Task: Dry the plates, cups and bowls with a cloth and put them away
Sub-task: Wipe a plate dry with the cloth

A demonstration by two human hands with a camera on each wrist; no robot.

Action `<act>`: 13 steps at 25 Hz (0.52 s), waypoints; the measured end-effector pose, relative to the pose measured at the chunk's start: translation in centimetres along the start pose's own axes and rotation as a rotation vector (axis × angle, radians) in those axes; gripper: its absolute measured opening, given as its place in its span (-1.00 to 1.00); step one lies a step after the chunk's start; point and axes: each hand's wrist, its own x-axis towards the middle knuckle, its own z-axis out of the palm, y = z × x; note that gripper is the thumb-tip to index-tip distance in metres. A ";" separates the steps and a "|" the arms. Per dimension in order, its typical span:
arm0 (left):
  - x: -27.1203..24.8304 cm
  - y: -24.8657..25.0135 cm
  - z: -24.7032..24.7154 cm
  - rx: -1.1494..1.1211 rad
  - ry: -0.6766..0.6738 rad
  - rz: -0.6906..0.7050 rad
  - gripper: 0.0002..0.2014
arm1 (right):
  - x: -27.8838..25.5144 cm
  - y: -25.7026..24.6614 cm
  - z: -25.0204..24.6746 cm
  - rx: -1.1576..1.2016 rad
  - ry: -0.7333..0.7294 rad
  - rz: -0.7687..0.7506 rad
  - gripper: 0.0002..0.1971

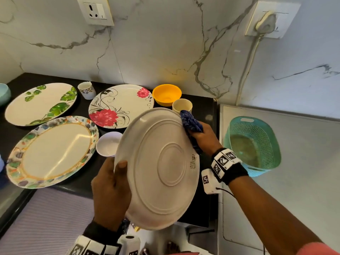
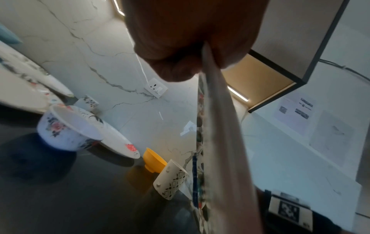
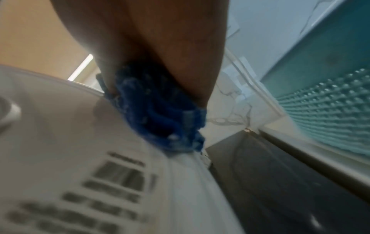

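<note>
Black counter (image 1: 81, 181), upturned plate (image 1: 158, 168) – label unreadable – blue cloth (image 1: 191, 124) at rim

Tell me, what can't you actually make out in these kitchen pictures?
- Head view: the held plate's front face is turned away; only its underside shows.
- Right wrist view: the label print on it is too blurred to read.
- Head view: the right hand's fingertips are hidden behind the blue cloth.
- Head view: the pale blue bowl is cut off by the left edge.

Plates (image 1: 55, 151), cups (image 1: 182, 105) and bowls (image 1: 166, 93) crowd the counter (image 1: 200, 105).
</note>
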 end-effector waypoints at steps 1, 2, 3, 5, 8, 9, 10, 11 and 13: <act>0.2 0.2 0.2 0.000 -0.014 0.030 -0.57 | -0.2 -0.5 0.2 -0.019 0.012 -0.059 -0.67; 0.7 0.4 0.5 0.003 -0.018 0.053 -0.56 | -0.3 -1.8 1.0 -0.020 -0.001 -0.192 -0.54; 1.2 0.3 0.9 0.016 -0.022 0.064 -0.52 | -0.7 -3.5 2.1 -0.042 -0.050 -0.349 -0.46; 2.0 0.0 1.3 0.058 -0.043 0.048 -0.46 | -1.6 -6.3 4.8 -0.180 -0.120 -0.619 -0.43; 2.5 -0.8 0.6 0.062 -0.077 0.037 -0.57 | -1.9 -6.7 5.2 -0.320 -0.064 -0.650 -0.43; 2.2 -1.2 0.4 0.054 -0.076 0.022 -0.57 | -1.5 -5.6 4.4 -0.306 -0.054 -0.579 -0.43; 1.6 -1.6 0.2 0.051 -0.058 -0.003 -0.57 | -1.1 -4.3 3.7 -0.256 -0.042 -0.477 -0.44; 1.0 -2.0 0.1 0.051 -0.024 -0.029 -0.58 | -0.9 -3.2 3.0 -0.188 -0.017 -0.365 -0.45; 0.1 -2.5 0.2 0.055 0.043 -0.049 -0.60 | -1.1 -1.3 2.4 -0.109 0.041 -0.207 -0.48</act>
